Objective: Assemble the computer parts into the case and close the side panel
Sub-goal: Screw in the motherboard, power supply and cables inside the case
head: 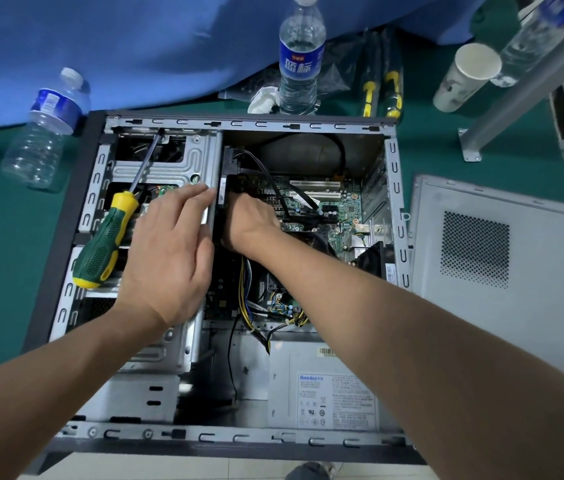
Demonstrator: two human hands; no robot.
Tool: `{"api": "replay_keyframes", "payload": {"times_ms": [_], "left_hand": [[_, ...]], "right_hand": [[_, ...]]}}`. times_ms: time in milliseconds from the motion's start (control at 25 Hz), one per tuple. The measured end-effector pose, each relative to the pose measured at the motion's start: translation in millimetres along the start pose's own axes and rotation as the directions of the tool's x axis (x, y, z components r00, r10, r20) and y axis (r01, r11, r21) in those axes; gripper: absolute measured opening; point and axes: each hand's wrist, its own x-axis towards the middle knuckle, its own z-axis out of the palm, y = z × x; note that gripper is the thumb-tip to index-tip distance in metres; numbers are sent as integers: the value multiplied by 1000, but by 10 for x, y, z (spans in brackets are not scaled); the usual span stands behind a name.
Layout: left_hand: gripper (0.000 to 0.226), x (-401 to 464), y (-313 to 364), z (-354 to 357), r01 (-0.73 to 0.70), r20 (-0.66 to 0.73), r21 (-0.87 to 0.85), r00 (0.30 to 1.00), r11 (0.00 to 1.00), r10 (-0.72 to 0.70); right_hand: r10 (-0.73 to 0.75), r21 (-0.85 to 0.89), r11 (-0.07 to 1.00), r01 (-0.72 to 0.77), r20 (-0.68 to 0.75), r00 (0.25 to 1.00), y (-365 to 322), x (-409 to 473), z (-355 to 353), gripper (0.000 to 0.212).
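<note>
At about nine o'clock a clear plastic water bottle with a blue label (43,129) lies tilted on the green table mat (3,237), just beside the top left corner of the open grey metal computer case (66,209). Inside the case, toward ten o'clock, a screwdriver with a green and yellow handle (107,237) rests on the silver metal drive cage (169,161), its shaft pointing up toward eleven o'clock. The left hand (169,251) lies flat over the cage edge near the centre, fingers straight and spread, gripping nothing. Just to its right, the right hand (251,220) reaches down into the case beside a black flat drive (222,195) standing on edge; its fingers are hidden behind the drive, so I cannot tell whether it grips. Beyond it, toward one o'clock, lies the green motherboard (339,202) with black cables across it. At five o'clock the grey power supply box (329,389) sits in the case. At twelve o'clock an upright clear water bottle (301,60) stands on the mat. At two o'clock is a white paper cup (465,76). At three o'clock the grey perforated side panel (502,258) lies off the case, just beside it.
</note>
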Motion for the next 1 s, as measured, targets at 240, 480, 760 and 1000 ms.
{"api": "replay_keyframes", "payload": {"times_ms": [240, 480, 760, 1000], "left_hand": [[49, 4, 0, -3, 5, -4, 1, 1000, 1000, -5], [48, 5, 9, 3, 7, -8, -4, 1000, 1000, -7], [50, -1, 5, -3, 4, -11, -14, 1000, 1000, -4], [51, 5, -7, 13, 0, -20, -7, 1000, 1000, 0]], "right_hand": [[-58, -31, 998, 58, 8, 998, 0, -7, -49, 25], [-52, 4, 999, 52, -10, 999, -3, -39, 3, 20], [-20, 75, 997, 23, -38, 999, 30, 1, -13, 24], [61, 39, 998, -59, -63, 996, -28, 78, 32, 26]]}}
